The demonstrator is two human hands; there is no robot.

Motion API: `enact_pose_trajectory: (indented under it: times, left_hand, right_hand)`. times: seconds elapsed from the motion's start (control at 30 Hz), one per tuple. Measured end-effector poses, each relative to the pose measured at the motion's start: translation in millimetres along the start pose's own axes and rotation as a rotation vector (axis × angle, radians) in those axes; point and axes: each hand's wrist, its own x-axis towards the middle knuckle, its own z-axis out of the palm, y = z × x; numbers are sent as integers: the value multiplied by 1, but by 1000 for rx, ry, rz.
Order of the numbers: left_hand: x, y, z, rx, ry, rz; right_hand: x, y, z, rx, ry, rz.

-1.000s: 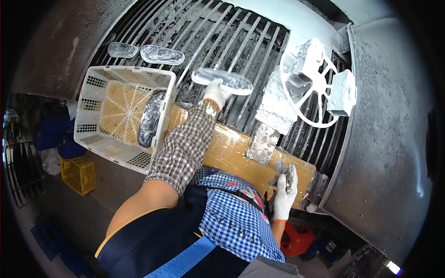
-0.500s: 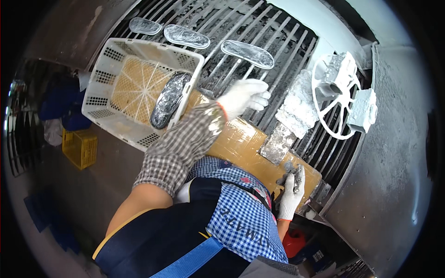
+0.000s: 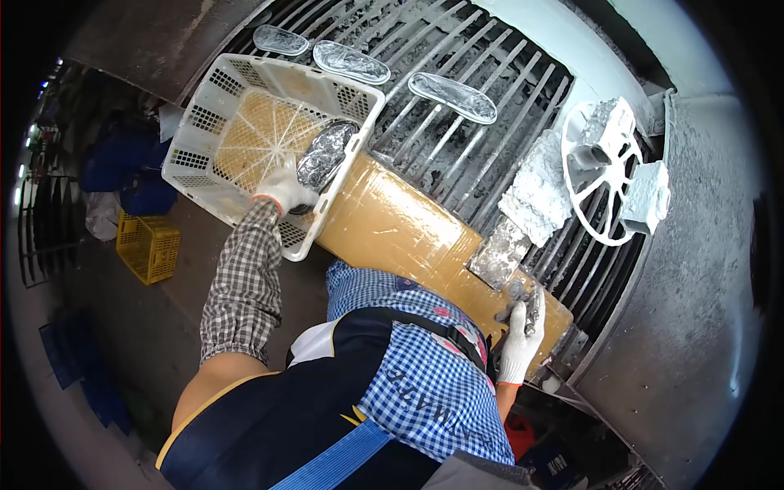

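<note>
White plastic basket [image 3: 296, 251] walls surround our gloved left hand [image 3: 287, 189], which sits at the lower end of a dark, oval, film-wrapped piece [image 3: 328, 153] inside. With twelve o'clock at the top of the view, most of that piece lies between one and two o'clock from our left grip. Its long axis runs from one to seven, alongside the basket's right-hand wall. Our fingers seem to touch it, but we cannot tell whether they close on it. Our right hand [image 3: 518, 347] is far apart, between four and five o'clock from the piece, over the brown surface [image 3: 400, 220], its grip closed around a grey lump [image 3: 535, 312]. Three wrapped ovals [image 3: 453, 97] lie on the bars [image 3: 508, 91], between eleven and two o'clock from the piece.
</note>
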Motion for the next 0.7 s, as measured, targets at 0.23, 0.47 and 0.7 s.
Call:
enact_pose_trajectory:
  times: [0.23,0.47,0.7]
  left_hand:
    - [-2,-6,20,-45,64,-17]
    - [-12,-6,-5,-888,265,171]
    - [1,-37,-45,-1313,61,122]
  right_hand:
    - [6,18,-5,-68,32,-65]
    - [5,7,-1,87,51,-79]
    - [4,3,-4,116,74,-81]
